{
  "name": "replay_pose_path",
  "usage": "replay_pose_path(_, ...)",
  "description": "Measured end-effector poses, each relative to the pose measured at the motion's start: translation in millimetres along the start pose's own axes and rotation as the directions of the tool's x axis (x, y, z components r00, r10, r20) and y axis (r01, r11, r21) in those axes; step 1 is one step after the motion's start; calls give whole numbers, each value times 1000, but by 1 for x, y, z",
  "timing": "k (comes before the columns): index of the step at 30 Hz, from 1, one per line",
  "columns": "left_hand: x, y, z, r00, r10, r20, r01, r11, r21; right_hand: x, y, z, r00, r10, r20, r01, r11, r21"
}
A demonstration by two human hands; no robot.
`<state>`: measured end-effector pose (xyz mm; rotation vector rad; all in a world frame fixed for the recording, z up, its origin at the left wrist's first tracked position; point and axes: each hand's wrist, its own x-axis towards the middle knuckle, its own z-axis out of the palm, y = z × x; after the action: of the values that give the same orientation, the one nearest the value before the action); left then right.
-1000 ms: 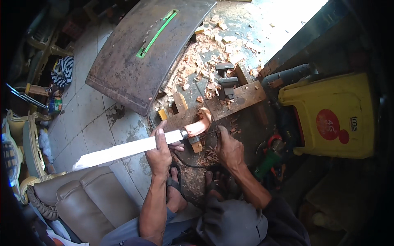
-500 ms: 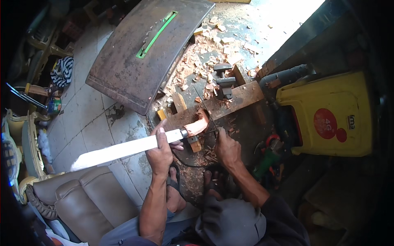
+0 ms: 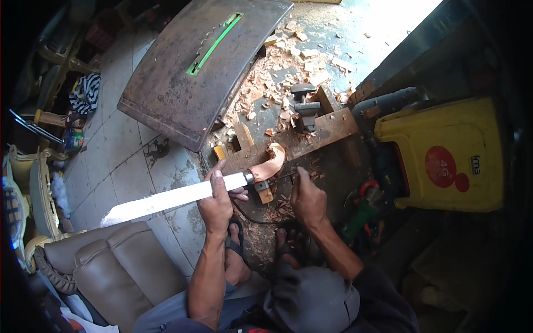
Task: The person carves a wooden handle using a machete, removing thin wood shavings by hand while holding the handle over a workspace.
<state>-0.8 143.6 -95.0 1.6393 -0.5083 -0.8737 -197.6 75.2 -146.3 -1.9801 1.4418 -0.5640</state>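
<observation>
My left hand (image 3: 217, 198) is closed around the base of a machete's wide, pale blade (image 3: 161, 203), whose tip points to the left. The machete's curved reddish-wood handle (image 3: 269, 164) lies past my fingers, over a wooden beam. My right hand (image 3: 308, 201) is closed just right of the handle. A thin dark rod (image 3: 286, 176) runs from its fingertips toward a small metal block (image 3: 261, 186) under the handle; its kind cannot be made out. The rod's other end is hidden in the fist.
Ahead left stands a rusty metal table (image 3: 166, 77) with a saw blade in a green-edged slot. A clamp (image 3: 305, 108) sits on the wooden beam (image 3: 333, 130). Wood chips (image 3: 277, 72) cover the floor. At right is a yellow bin (image 3: 461, 155); at lower left, a brown padded seat (image 3: 130, 261).
The thin rod that slanted up past the handle from my right hand no longer shows there. The handle's curved end is now uncovered. My left hand keeps its hold on the blade.
</observation>
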Motion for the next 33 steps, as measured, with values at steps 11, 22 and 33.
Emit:
replay_pose_path(11,23,45,-21,992,-65,-110,69,997,29,-5,20,1,954,185,238,-180,983,-41)
replay_pose_path(22,37,71,-8,987,150,62,-124,944,-307,-22,22,-15,953,200,227,-212,977,30)
replay_pose_path(33,63,58,9,887,459,45,-299,647,-702,-25,16,-19,964,170,206,-176,984,9)
